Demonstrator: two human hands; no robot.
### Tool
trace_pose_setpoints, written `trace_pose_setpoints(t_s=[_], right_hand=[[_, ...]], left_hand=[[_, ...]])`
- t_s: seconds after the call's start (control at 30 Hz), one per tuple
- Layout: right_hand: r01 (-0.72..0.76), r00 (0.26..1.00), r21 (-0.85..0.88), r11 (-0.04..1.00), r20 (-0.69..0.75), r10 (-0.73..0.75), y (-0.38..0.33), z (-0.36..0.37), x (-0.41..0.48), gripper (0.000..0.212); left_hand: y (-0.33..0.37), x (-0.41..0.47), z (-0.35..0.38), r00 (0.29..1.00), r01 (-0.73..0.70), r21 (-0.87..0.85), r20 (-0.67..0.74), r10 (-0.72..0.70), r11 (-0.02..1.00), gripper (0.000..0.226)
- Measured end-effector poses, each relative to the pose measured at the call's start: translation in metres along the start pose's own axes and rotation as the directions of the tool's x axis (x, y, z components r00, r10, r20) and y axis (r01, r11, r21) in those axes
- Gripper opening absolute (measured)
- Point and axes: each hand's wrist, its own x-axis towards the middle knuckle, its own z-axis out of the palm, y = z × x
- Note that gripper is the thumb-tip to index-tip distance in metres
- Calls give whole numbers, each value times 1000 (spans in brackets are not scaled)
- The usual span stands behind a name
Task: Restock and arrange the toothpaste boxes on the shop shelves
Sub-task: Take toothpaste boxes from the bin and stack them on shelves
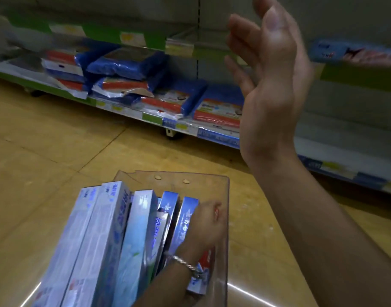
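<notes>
Evidently the stock travels with the person: a clear bin (174, 177), low above the floor (46, 151), carries the toothpaste boxes (101, 229). There are about six, packed lengthwise on their edges so that each can be drawn out by its end. The left hand (204, 229), a bracelet at its wrist, lies on the rightmost box (185, 220), fingers (212, 209) curled over its far end against the bin's wall. Blur softens the grip, but it reads as a hold on that box, probably the next one to go up. The right hand (269, 63) is raised before the shelves, fingers (241, 27) apart and relaxed, holding nothing. Just beside it on the upper shelf (356, 74) lies a shelved box (354, 52), lengthwise along the front edge — its printed face outward, as a shopper would read it. On a lower shelf to the left sit blue and red flat packets (123, 65).
</notes>
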Motion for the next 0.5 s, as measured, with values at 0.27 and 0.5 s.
trace_pose_setpoints(t_s=[0.27, 0.5], right_hand=[[-21, 1000, 10, 1000, -2, 21, 0, -12, 1, 37], [-56, 998, -57, 997, -18, 55, 4, -29, 0, 41]], left_hand=[[-29, 6, 29, 1000, -12, 646, 21, -2, 763, 58], [-24, 9, 19, 995, 60, 435, -93, -21, 898, 61]])
